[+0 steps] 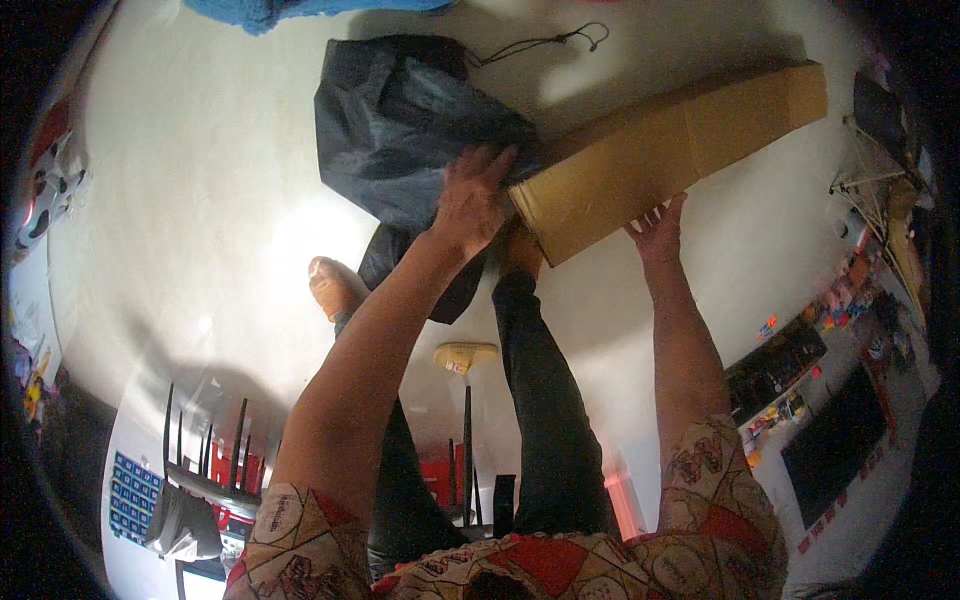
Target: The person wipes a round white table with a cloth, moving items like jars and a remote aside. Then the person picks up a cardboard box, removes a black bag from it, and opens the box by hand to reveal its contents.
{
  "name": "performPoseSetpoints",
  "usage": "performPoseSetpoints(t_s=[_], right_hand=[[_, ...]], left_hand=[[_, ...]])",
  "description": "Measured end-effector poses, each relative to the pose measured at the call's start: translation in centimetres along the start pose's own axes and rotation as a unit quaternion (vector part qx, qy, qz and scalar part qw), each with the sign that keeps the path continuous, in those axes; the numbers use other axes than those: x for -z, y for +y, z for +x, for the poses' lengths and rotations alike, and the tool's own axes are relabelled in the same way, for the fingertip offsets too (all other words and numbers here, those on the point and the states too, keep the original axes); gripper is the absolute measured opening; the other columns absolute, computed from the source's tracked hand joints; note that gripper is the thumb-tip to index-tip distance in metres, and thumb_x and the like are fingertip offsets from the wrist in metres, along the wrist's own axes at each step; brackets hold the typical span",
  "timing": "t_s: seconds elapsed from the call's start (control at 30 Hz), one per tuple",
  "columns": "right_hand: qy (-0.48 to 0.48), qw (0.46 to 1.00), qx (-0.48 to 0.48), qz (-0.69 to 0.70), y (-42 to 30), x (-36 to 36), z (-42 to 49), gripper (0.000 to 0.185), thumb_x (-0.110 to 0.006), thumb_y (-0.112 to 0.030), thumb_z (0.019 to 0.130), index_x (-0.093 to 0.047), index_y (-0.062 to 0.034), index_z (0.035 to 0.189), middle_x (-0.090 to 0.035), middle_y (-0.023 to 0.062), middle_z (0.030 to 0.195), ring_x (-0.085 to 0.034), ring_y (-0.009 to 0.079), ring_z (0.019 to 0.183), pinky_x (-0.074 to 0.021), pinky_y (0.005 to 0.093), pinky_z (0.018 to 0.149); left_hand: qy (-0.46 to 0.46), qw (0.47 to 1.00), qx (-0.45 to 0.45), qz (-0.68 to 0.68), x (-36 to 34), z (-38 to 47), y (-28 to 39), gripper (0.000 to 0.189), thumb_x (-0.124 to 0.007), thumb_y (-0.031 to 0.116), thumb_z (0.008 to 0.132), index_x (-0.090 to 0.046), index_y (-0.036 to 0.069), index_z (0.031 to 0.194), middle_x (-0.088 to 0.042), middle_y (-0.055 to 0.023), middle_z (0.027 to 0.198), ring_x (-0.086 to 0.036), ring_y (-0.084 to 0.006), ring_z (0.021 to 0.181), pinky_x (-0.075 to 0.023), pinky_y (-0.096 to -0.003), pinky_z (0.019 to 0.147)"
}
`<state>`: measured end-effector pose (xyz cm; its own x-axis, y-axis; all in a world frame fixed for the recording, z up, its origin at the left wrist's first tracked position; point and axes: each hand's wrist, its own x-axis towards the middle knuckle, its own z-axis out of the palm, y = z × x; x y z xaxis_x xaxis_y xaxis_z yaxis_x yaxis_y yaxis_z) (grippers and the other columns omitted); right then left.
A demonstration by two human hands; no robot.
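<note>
My left hand (474,199) lies on the lower right part of a dark fabric bag (390,112), its fingers spread over the cloth near the end of a long cardboard box (675,142). A black drawstring with a cord stopper (592,36) trails from the bag's upper right. My right hand (658,225) touches the lower long edge of the box, with its fingertips at or under the cardboard; whether it grips the box is hard to tell. The box slants up to the right, and its left end is beside the bag.
My bare feet (334,285) are on the pale floor by the bag. A yellow object (465,356) lies between my legs. Blue cloth (300,9) shows at the top edge. Chairs (214,480) stand lower left, and a folding metal frame (877,187) is at the right.
</note>
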<state>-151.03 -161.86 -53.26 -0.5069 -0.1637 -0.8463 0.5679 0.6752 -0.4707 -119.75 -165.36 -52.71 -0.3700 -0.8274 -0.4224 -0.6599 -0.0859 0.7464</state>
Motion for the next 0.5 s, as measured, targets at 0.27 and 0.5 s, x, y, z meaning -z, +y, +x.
performPoseSetpoints(t_s=[0.27, 0.5], right_hand=[[-0.169, 0.978, 0.046, 0.115, 4.0, -2.5, 0.8, 0.074, -0.047, -0.061, 0.085, -0.027, -0.0173, 0.142, -0.029, 0.0070, 0.145, -0.031, 0.0298, 0.131, -0.0300, 0.0505, 0.106], [-0.134, 0.989, -0.033, 0.051, 2.1, -4.5, -12.1, 0.078, -0.044, -0.064, 0.085, -0.021, -0.0182, 0.144, -0.027, 0.0064, 0.147, -0.029, 0.0294, 0.132, -0.0297, 0.0495, 0.105]], left_hand=[[-0.123, 0.992, -0.029, 0.003, -6.1, 4.3, -0.6, 0.043, -0.050, 0.020, 0.086, -0.050, 0.006, 0.127, -0.049, -0.0180, 0.129, -0.047, -0.0342, 0.118, -0.0380, -0.0357, 0.098], [-0.011, 0.897, 0.232, -0.377, 2.3, -5.7, 0.5, 0.038, -0.053, 0.023, 0.087, -0.058, 0.000, 0.116, -0.061, -0.0183, 0.112, -0.058, -0.0267, 0.100, -0.0418, -0.0329, 0.090]])
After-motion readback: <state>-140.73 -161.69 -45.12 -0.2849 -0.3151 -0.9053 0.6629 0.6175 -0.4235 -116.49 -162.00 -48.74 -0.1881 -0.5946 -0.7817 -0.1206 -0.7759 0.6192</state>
